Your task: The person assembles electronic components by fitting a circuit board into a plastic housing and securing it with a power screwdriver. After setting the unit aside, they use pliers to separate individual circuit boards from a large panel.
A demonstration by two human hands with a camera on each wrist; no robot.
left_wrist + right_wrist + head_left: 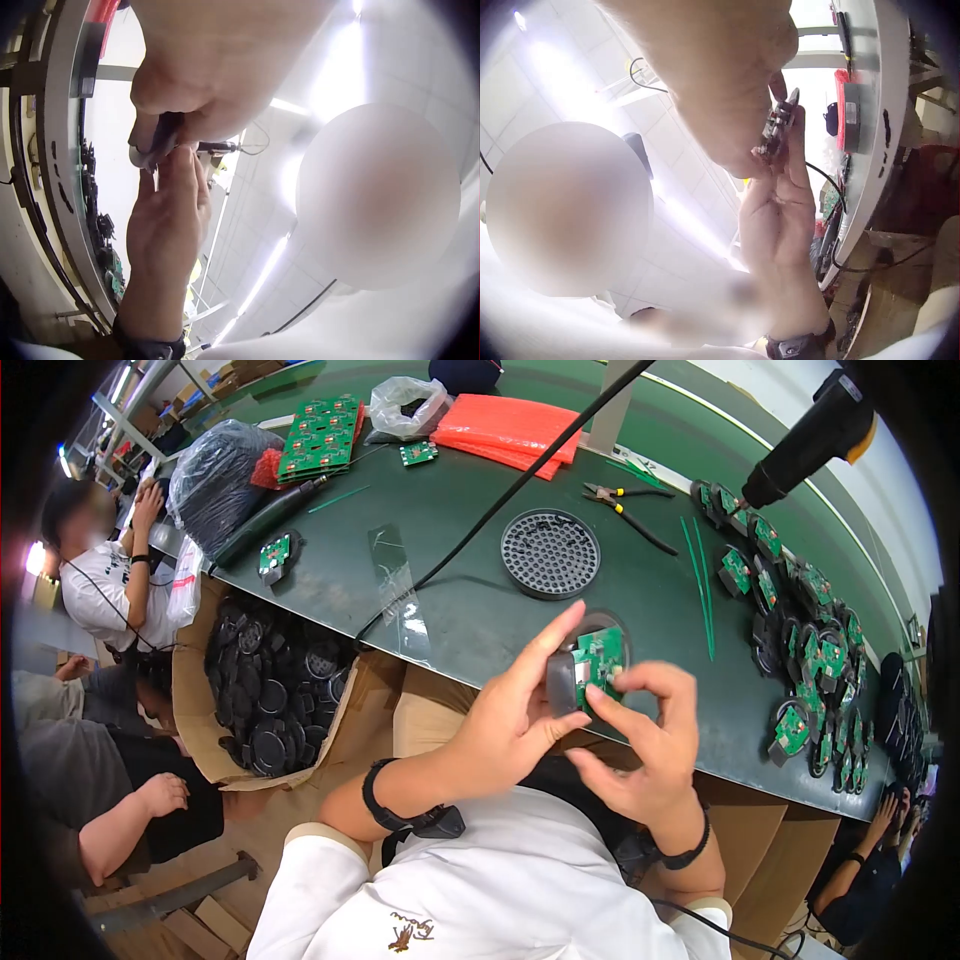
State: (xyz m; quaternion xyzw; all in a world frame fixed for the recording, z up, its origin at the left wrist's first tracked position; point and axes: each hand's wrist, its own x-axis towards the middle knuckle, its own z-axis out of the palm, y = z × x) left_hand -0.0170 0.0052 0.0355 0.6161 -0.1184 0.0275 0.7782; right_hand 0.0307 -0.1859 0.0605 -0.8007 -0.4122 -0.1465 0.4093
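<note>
Above the bench's front edge, my left hand (pixel 505 725) grips a round black plastic housing (pixel 562 685) between thumb and fingers. A green circuit board (pixel 600 655) with a white component lies over the housing. My right hand (pixel 650 745) has curled fingers at the board's lower right edge, with two fingertips pinching there. In the left wrist view, the left hand (pixel 217 67) largely hides the housing, and the right hand (pixel 165 225) meets it from below. The right wrist view shows the circuit board (pixel 777 129) edge-on between both hands.
Many housings with green boards (pixel 820 660) are heaped on the right, under a hanging black and yellow power tool (pixel 815 440). Pliers (pixel 630 510), a perforated black disc (pixel 550 552) and a board stack (pixel 320 438) lie on the bench. A cardboard box (pixel 195 735) of black housings stands left.
</note>
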